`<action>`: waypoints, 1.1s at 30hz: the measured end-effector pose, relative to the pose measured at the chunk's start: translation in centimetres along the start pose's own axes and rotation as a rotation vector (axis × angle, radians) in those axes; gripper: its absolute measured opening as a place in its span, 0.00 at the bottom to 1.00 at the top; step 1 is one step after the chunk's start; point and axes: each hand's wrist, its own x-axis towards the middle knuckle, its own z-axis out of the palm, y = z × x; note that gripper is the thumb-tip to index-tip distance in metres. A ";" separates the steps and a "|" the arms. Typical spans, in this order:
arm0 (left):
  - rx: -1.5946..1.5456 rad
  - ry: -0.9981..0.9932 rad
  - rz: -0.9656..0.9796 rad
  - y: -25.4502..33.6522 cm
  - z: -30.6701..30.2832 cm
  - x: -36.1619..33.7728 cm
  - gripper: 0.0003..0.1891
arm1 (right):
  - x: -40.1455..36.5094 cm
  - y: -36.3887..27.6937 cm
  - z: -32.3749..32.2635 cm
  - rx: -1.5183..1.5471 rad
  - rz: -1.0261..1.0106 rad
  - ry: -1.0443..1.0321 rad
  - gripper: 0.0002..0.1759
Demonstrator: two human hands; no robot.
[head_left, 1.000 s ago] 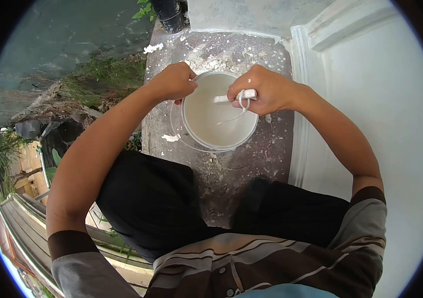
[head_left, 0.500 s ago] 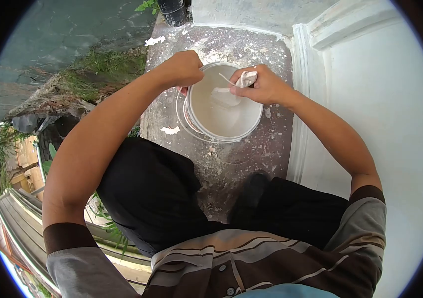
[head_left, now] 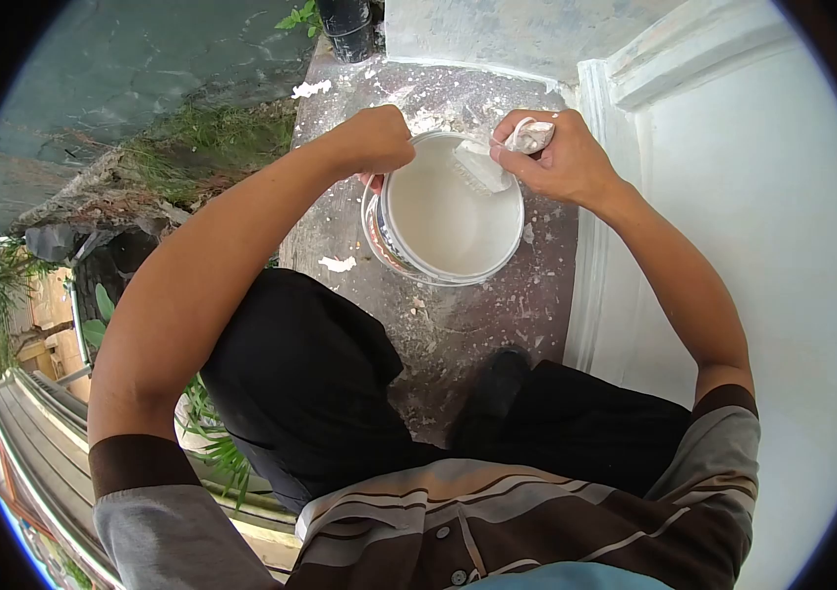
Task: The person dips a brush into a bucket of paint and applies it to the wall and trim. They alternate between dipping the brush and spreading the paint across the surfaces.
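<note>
A round white bucket stands tilted on the stained floor, with pale liquid inside. My left hand is closed at the bucket's left rim, gripping its edge. In my right hand, above the right side of the rim, is the handle of a whitish brush. Its wide, wet-looking head hangs inside the upper right of the bucket. The wire handle of the bucket droops at its left side.
The speckled floor carries white flakes and splashes. White walls rise on the right and at the top. A black pot with a plant stands at the top. Greenish water lies at the upper left.
My right hand has moved right and lifted the brush from the middle of the bucket toward its upper right rim. My left hand has shifted slightly right, still at the rim.
</note>
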 end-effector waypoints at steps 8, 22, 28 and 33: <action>0.006 0.001 0.003 0.2 0.2 0.6 0.11 | -0.6 1.4 -2.2 0.105 0.123 -0.057 0.08; 0.073 -0.012 -0.078 -2.7 -1.3 0.1 0.11 | 13.4 5.1 -0.8 0.103 -0.477 0.259 0.06; 0.132 -0.033 -0.073 -3.7 -1.6 0.3 0.12 | 22.2 13.3 9.7 -0.205 -0.532 0.114 0.15; 0.132 -0.037 -0.071 -3.8 -1.6 0.3 0.12 | 25.0 11.5 7.2 -0.251 -0.518 0.276 0.18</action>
